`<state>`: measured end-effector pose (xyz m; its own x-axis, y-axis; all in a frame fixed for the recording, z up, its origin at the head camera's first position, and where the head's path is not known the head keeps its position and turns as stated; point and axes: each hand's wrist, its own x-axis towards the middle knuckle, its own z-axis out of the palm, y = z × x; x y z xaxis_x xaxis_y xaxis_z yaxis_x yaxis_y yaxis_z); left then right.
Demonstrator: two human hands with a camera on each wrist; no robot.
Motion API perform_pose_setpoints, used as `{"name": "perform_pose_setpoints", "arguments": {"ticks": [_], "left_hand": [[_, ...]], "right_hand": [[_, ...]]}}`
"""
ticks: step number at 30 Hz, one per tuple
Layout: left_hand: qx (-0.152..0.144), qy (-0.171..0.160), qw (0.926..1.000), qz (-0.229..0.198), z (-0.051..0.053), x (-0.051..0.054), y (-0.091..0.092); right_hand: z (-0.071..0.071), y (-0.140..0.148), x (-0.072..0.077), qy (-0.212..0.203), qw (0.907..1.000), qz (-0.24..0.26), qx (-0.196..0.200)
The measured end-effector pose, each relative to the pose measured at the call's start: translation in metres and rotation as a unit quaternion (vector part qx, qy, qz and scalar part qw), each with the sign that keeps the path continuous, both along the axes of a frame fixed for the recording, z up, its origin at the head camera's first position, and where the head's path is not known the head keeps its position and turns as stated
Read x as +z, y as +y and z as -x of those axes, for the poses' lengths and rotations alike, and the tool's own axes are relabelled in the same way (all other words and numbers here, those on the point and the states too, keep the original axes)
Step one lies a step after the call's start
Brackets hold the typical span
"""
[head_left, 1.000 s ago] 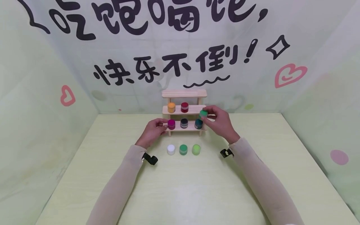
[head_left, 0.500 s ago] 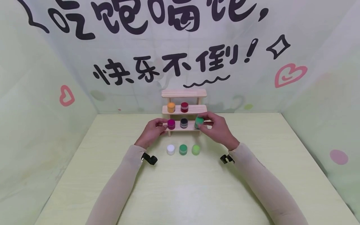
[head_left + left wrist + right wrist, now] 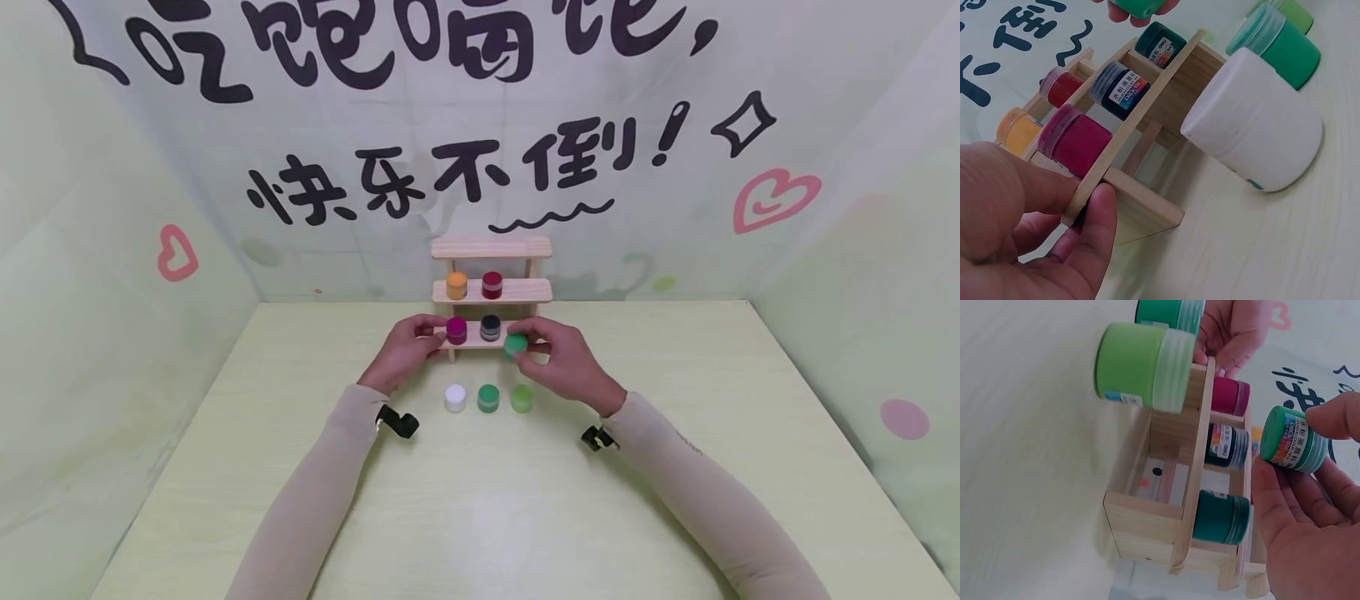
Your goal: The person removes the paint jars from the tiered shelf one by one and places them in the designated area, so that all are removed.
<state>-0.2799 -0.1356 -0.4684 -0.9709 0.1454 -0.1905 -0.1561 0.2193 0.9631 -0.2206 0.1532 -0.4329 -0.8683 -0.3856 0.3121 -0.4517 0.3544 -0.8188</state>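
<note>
My left hand point(image 3: 401, 354) pinches the left end of the wooden rack's bottom shelf point(image 3: 1141, 100), beside the magenta jar point(image 3: 456, 331). In my right hand point(image 3: 568, 360) a green jar point(image 3: 515, 346) is held between thumb and fingers, off the shelf and in front of its right part. The right wrist view shows that green jar point(image 3: 1294, 439) tilted, with a dark teal jar point(image 3: 1221, 517) standing on the bottom shelf near it. A black jar point(image 3: 491, 327) is in the middle of that shelf. On the middle shelf stand an orange jar point(image 3: 457, 286) and a red jar point(image 3: 492, 285).
In front of the rack, a white jar point(image 3: 455, 398), a green jar point(image 3: 488, 398) and a light green jar point(image 3: 522, 397) stand in a row on the table point(image 3: 480, 500). The rack's top shelf point(image 3: 491, 247) is near the printed back cloth point(image 3: 337, 250).
My right hand has moved left and toward the front with the green jar, from above the shelf's right end to before it. My left hand has stayed on the rack.
</note>
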Motion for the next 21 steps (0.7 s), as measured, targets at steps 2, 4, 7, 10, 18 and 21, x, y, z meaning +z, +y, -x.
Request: {"name": "perform_pose_setpoints", "arguments": {"ticks": [2, 4, 7, 10, 18, 21], "left_hand": [[0.0, 0.002, 1.0, 0.0, -0.001, 0.0, -0.001], [0.001, 0.002, 1.0, 0.001, -0.001, 0.0, -0.001], [0.002, 0.0, 1.0, -0.002, -0.002, 0.001, 0.0], [0.003, -0.005, 1.0, -0.004, -0.001, 0.001, 0.001], [0.0, 0.0, 1.0, -0.006, 0.001, 0.0, 0.0], [-0.003, 0.005, 1.0, -0.006, 0.001, 0.001, 0.0]], "right_hand": [[-0.003, -0.003, 0.0, 0.004, 0.9999, -0.002, 0.011], [-0.007, -0.006, -0.001, 0.009, 0.9997, -0.006, 0.022], [-0.012, -0.011, -0.002, 0.015, 0.9991, -0.011, 0.037], [-0.016, -0.016, -0.005, 0.01, 0.9984, -0.014, 0.053], [-0.028, -0.031, -0.012, -0.016, 0.9952, -0.029, 0.093], [-0.031, -0.036, -0.012, -0.024, 0.9929, -0.028, 0.113]]}}
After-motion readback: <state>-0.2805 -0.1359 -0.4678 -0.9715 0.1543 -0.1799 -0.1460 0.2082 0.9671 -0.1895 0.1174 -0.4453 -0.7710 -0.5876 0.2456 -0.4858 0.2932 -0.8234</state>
